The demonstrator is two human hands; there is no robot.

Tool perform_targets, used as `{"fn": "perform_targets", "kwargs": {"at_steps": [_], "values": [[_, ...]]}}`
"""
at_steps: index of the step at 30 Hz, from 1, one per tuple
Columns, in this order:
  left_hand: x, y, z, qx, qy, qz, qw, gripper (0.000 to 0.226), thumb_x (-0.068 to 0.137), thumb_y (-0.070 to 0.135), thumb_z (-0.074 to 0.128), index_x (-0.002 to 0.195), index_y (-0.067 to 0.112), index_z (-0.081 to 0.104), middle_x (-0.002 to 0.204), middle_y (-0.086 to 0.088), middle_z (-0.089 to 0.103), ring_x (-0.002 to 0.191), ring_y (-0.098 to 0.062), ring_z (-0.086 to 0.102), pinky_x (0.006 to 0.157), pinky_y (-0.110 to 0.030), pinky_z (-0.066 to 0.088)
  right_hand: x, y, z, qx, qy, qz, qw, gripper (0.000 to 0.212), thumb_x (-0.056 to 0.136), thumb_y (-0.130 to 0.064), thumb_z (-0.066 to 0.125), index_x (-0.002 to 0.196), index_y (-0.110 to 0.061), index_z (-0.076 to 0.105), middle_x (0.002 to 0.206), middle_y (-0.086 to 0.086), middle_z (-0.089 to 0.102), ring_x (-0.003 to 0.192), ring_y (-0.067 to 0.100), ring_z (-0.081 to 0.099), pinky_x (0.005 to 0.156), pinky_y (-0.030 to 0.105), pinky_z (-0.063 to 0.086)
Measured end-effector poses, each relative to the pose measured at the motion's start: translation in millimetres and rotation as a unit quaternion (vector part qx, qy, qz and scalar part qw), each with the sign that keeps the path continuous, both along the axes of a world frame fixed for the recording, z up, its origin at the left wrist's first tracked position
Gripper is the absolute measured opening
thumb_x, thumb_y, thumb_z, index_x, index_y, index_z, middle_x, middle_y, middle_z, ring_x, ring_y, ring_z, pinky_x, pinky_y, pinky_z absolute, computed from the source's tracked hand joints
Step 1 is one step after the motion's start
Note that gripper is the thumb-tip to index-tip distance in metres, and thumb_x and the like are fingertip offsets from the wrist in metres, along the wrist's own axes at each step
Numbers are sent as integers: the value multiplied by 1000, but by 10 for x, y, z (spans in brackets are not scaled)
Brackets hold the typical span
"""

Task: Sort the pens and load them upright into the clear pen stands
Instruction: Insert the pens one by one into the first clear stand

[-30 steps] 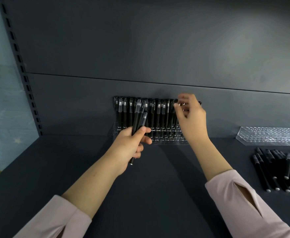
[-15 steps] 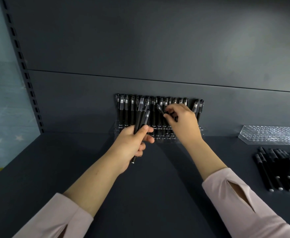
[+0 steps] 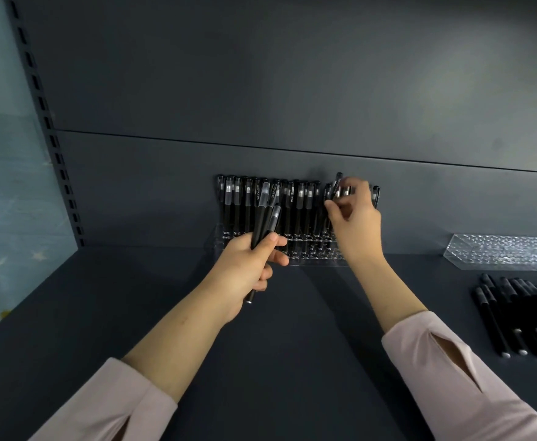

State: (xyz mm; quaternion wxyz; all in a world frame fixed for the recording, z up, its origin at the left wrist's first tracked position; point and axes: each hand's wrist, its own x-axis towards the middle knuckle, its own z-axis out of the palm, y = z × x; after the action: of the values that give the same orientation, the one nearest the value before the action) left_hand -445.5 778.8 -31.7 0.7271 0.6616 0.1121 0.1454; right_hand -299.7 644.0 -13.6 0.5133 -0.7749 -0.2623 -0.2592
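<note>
Now, at the clear pen stand (image 3: 311, 257) against the back panel: pinching one black pen (image 3: 337, 185) in the fingertips of the right hand (image 3: 354, 224) above the stand's right end, cap up and slightly tilted, just beside the upright pens (image 3: 292, 205) lining the stand's rear rows. Tip hidden behind the hand. Gripping a spare bundle (image 3: 265, 218) of capped pens in the curled left hand (image 3: 244, 268), in front of the stand's left half. Well to the stand's right, a second clear stand (image 3: 505, 251), seemingly unloaded, with loose pens (image 3: 521, 316) heaped before it. To seat it well: straighten the pen, line its tip over a free hole, lower gently without knocking neighbours, release only once standing.
</note>
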Motion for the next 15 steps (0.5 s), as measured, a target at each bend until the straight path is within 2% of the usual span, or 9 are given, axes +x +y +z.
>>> {"fn": "perform_targets", "kwargs": {"at_steps": [2,3,5,7,11,15], "values": [[2,-3,1,1,1,0,1000,21,102,27,50,103,15,66,60,8,66,43,-4,39,38,-16,30,-3,-34,1,-12,-15,12,1000,46,91,-11,61,129,-28,43,78,-9,58,68,2,57,62,8,43],[2,-4,1,1,1,0,1000,21,102,27,49,103,14,66,61,8,66,43,-4,39,38,-16,30,-8,-39,0,-26,-29,13,999,49,91,-10,61,131,-31,41,78,-8,57,68,5,58,65,14,46],[0,-6,4,0,1,-1,1000,21,102,27,49,103,14,66,61,7,66,43,-4,38,38,-16,30,-14,-29,1,-52,-62,14,997,52,92,-9,59,133,-34,39,79,-6,57,68,8,58,67,23,48],[-6,-8,8,-1,1,-1,1000,21,102,27,49,104,14,66,61,7,66,43,-4,38,38,-16,30,-16,-7,-2,-83,-95,18,992,50,92,-9,59,132,-33,41,79,-3,58,69,11,58,67,26,49],[-10,-17,16,-4,1,-2,1000,21,102,27,49,104,13,66,60,7,66,43,-4,39,38,-16,30,15,13,-45,-157,-119,3,980,46,93,-14,60,135,-26,48,83,-1,61,71,12,55,66,28,49],[-1,-32,33,-23,0,-4,1000,18,102,24,49,106,11,61,59,6,67,44,-5,40,38,-16,30,33,-12,-31,-145,-102,-10,984,42,95,-18,58,136,-24,51,88,-2,61,75,10,52,70,21,41]]}}
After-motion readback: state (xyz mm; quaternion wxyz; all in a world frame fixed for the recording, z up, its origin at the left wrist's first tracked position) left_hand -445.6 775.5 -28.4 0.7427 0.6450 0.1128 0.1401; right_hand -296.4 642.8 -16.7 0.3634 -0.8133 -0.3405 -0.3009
